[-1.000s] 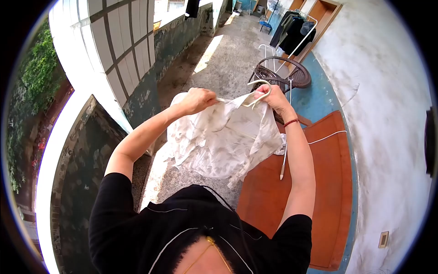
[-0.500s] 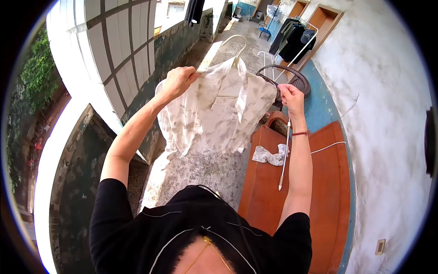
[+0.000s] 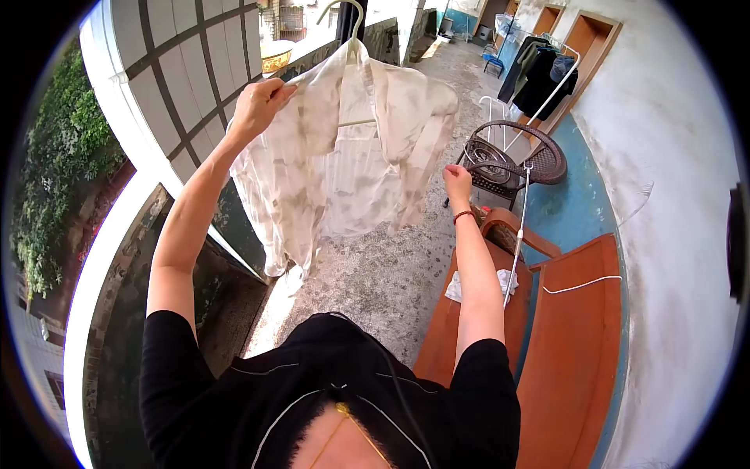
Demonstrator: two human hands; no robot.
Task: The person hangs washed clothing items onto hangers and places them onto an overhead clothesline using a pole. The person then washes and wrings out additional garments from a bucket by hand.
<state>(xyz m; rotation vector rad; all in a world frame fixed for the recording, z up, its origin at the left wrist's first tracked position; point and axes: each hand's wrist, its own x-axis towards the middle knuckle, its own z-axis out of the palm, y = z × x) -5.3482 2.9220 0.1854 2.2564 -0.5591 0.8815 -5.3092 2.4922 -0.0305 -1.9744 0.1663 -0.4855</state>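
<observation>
Two bare hands in view, arms reaching forward from a black top (image 3: 328, 344). Left hand (image 3: 260, 107) is closed, with thumb and fingers pinching the shoulder of a thin, pale patterned shirt (image 3: 312, 117). Right hand (image 3: 458, 181) has its fingers folded in just beside the shirt's opposite edge, looks empty from this angle; dark red bracelet (image 3: 463, 216) on that wrist. Shirt hangs spread in front of the person above the concrete floor (image 3: 367, 273), front open, on a pale hanger (image 3: 361, 16): hook sticks up out of the collar, crossbar visible inside the neck opening. Brown settee (image 3: 578, 336) on the right, white cloth (image 3: 508, 279) lying on its seat, partly behind the right forearm. White pole (image 3: 521, 227) leans near the settee's armrest, upper end by a dark wicker chair (image 3: 553, 168). White cord (image 3: 582, 284) runs across the settee's backrest. Farther down the passage, dark clothes (image 3: 544, 87) hang on a white rack (image 3: 578, 59). Tiled pillar (image 3: 183, 70) on the left, just beyond the left hand; greenery (image 3: 70, 156) outside past it.
</observation>
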